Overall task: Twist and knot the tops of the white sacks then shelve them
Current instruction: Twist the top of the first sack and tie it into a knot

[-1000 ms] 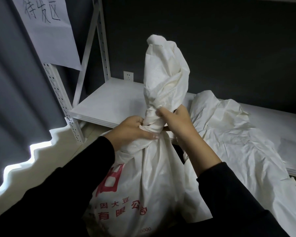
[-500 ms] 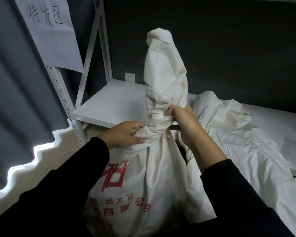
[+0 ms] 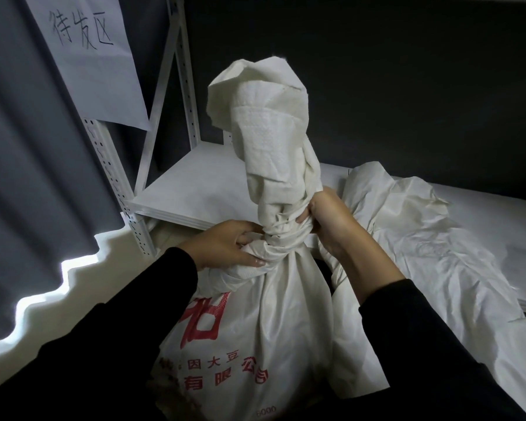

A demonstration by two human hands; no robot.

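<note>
A filled white sack [image 3: 264,323] with red printed characters stands upright in front of me. Its top is twisted into a tight neck [image 3: 281,235], and the loose end [image 3: 268,123] rises above in a crumpled column. My left hand [image 3: 228,247] grips the neck from the left, thumb pressing on the fabric. From the right, my right hand [image 3: 325,217] pinches the twisted cloth. A second white sack [image 3: 422,247] lies slumped to the right, partly on the white shelf board [image 3: 195,189].
The metal rack's perforated upright [image 3: 116,189] stands at left, with a diagonal brace behind it. A paper sign [image 3: 88,56] with handwritten characters hangs on the upright. A grey curtain [image 3: 34,165] hangs at left and a dark wall lies behind the shelf.
The loose end of the sack has turned further and now leans left with a folded, bulging tip. Both hands have stayed on the twisted neck, my right hand shifting slightly higher.
</note>
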